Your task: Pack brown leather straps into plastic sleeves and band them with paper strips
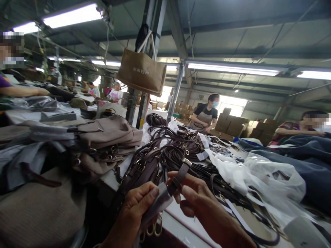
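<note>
A dark brown leather strap point(183, 169) with a gold buckle at its far end is held up in front of me. My left hand point(141, 199) is closed round its lower part, thumb on top, where a thin pale wrapping point(162, 198) covers the leather. Just below the buckle, my right hand point(199, 196) has its fingers bent about the strap, some of them behind it. Gold clasps point(157, 225) hang under my left hand. Beyond both hands lies a heap of similar dark straps point(172, 155) with gold fittings.
Taupe bags point(108, 132) are piled on the left. Clear plastic wrapping point(274, 175) and dark blue fabric point(307, 155) lie on the right. A brown tote point(142, 72) hangs from a post ahead. A masked person point(205, 115) stands near cardboard boxes point(230, 124); other people work left and right.
</note>
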Demonstrator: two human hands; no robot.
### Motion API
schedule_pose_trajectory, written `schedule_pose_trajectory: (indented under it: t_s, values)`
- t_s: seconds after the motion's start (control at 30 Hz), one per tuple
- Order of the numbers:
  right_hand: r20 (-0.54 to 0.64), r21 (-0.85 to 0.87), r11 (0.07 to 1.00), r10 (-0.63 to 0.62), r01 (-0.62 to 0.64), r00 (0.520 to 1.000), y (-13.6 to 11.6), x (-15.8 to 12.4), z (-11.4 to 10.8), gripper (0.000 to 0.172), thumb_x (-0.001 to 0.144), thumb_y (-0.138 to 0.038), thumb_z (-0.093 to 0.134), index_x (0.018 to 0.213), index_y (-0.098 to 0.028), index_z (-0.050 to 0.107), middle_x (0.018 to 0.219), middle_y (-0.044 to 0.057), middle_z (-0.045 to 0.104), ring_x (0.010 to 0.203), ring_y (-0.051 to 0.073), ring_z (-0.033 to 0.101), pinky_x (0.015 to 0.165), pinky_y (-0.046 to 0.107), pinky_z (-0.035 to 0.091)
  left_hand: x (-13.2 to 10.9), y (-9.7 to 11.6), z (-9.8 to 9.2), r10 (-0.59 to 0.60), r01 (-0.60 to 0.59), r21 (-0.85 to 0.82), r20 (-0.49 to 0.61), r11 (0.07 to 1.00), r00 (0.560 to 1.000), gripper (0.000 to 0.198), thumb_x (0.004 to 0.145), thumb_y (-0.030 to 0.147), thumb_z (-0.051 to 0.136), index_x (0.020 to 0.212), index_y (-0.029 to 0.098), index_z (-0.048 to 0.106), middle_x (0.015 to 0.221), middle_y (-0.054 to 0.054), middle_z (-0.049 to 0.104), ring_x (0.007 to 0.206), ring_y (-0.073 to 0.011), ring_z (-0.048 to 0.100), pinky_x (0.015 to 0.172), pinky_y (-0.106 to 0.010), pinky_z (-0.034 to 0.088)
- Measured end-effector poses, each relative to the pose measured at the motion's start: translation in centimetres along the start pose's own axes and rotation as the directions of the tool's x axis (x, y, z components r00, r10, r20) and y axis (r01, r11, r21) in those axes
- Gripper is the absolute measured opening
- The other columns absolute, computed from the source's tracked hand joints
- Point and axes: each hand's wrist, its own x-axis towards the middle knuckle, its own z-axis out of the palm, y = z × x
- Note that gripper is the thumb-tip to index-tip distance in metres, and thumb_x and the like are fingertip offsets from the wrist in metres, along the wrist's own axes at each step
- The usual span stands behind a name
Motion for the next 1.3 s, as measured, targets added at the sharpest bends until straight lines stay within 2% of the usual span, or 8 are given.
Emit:
schedule_pose_trajectory:
  t_s: [0.1, 0.23, 0.5, 0.73, 0.83, 0.93, 1.07, 1.3]
  values:
    - [-0.155, 0.235, 0.968, 0.129, -0.09, 0.98, 0.8, 0.9, -0.2, 0.052, 0.08, -0.06, 0.081, 0.108, -0.017, 0.077, 0.077, 0.0, 0.056, 0.06, 0.008, 0.039, 0.048, 0.017, 0.023, -0.6, -0.6, -0.7, -0.002, 0.003, 0.032, -0.026, 0.999, 1.0, 0.046, 0.09, 0.059, 0.071, 0.074, 0.018, 0.056, 0.052, 0.005, 0.049, 0.044, -0.0058, 0.033, 0.043, -0.017, 0.021]
    - [-0.28, 0.341, 0.937, 0.176, -0.073, 0.944, 1.3, 2.0, -0.5, 0.044, 0.066, -0.045, 0.096, 0.093, -0.016, 0.075, 0.076, 0.0, 0.058, 0.058, 0.005, 0.045, 0.049, 0.015, 0.03, -0.8, -1.0, -1.3, -0.069, 0.069, 0.038, 0.02, 0.997, 0.997, 0.043, 0.094, 0.056, 0.065, 0.078, 0.016, 0.06, 0.054, 0.0, 0.059, 0.04, -0.0058, 0.038, 0.041, -0.017, 0.024]
    - [-0.011, 0.049, 0.993, -0.109, 0.11, 0.994, -0.1, 1.9, -0.3, 0.025, 0.081, -0.03, 0.084, 0.098, -0.016, 0.072, 0.071, -0.002, 0.055, 0.054, 0.006, 0.042, 0.046, 0.019, 0.026, 1.1, -0.5, -0.8, -0.19, 0.224, -0.084, 0.296, 0.971, 0.936, 0.036, 0.094, 0.045, 0.067, 0.082, 0.011, 0.067, 0.072, -0.014, 0.075, 0.056, -0.0172, 0.068, 0.056, -0.023, 0.052]
    - [0.055, -0.061, 0.994, -0.087, 0.09, 0.995, 0.2, 1.1, -0.2, 0.021, 0.078, -0.025, 0.082, 0.092, -0.016, 0.069, 0.074, 0.0, 0.06, 0.059, 0.01, 0.048, 0.053, 0.024, 0.032, 1.0, 0.4, 0.4, -0.183, 0.2, -0.086, 0.17, 0.976, 0.968, 0.036, 0.094, 0.048, 0.068, 0.094, 0.012, 0.07, 0.083, -0.013, 0.076, 0.064, -0.0174, 0.068, 0.053, -0.021, 0.048]
    - [0.11, 0.028, 0.998, -0.05, 0.047, 0.993, 0.8, 1.2, -0.2, 0.031, 0.083, -0.039, 0.08, 0.102, -0.017, 0.07, 0.074, 0.0, 0.06, 0.061, 0.013, 0.054, 0.056, 0.025, 0.034, 1.0, 0.3, 0.6, -0.129, 0.138, -0.055, 0.136, 0.989, 0.982, 0.039, 0.094, 0.051, 0.066, 0.091, 0.013, 0.071, 0.081, -0.011, 0.074, 0.064, -0.016, 0.066, 0.05, -0.019, 0.046]
    - [-0.001, 0.161, 0.987, -0.001, 0.002, 1.0, 1.0, 2.0, -0.4, 0.044, 0.09, -0.059, 0.07, 0.099, -0.016, 0.072, 0.081, 0.003, 0.061, 0.065, 0.012, 0.052, 0.056, 0.023, 0.036, 1.0, 0.2, 0.9, -0.109, 0.11, -0.004, 0.109, 0.994, 0.988, 0.043, 0.093, 0.055, 0.068, 0.088, 0.013, 0.07, 0.074, -0.008, 0.071, 0.057, -0.0128, 0.06, 0.047, -0.018, 0.043]
    - [-0.14, 0.286, 0.958, 0.017, 0.024, 0.99, 0.6, 2.9, -0.5, 0.033, 0.083, -0.048, 0.082, 0.086, -0.016, 0.071, 0.085, 0.002, 0.064, 0.07, 0.011, 0.054, 0.063, 0.021, 0.045, 1.1, 0.5, 1.3, -0.058, 0.057, 0.017, 0.065, 0.998, 0.996, 0.044, 0.088, 0.056, 0.073, 0.083, 0.012, 0.068, 0.073, -0.008, 0.07, 0.061, -0.0139, 0.061, 0.054, -0.019, 0.047]
    - [0.096, 0.317, 0.947, -0.078, 0.044, 0.992, 0.8, 2.5, 0.0, 0.022, 0.084, -0.034, 0.076, 0.096, -0.017, 0.071, 0.065, -0.002, 0.056, 0.052, 0.013, 0.051, 0.05, 0.026, 0.045, 1.5, 0.9, 2.1, -0.064, 0.061, 0.042, 0.071, 0.997, 0.995, 0.044, 0.091, 0.058, 0.069, 0.093, 0.015, 0.072, 0.08, -0.009, 0.074, 0.065, -0.0164, 0.064, 0.053, -0.02, 0.043]
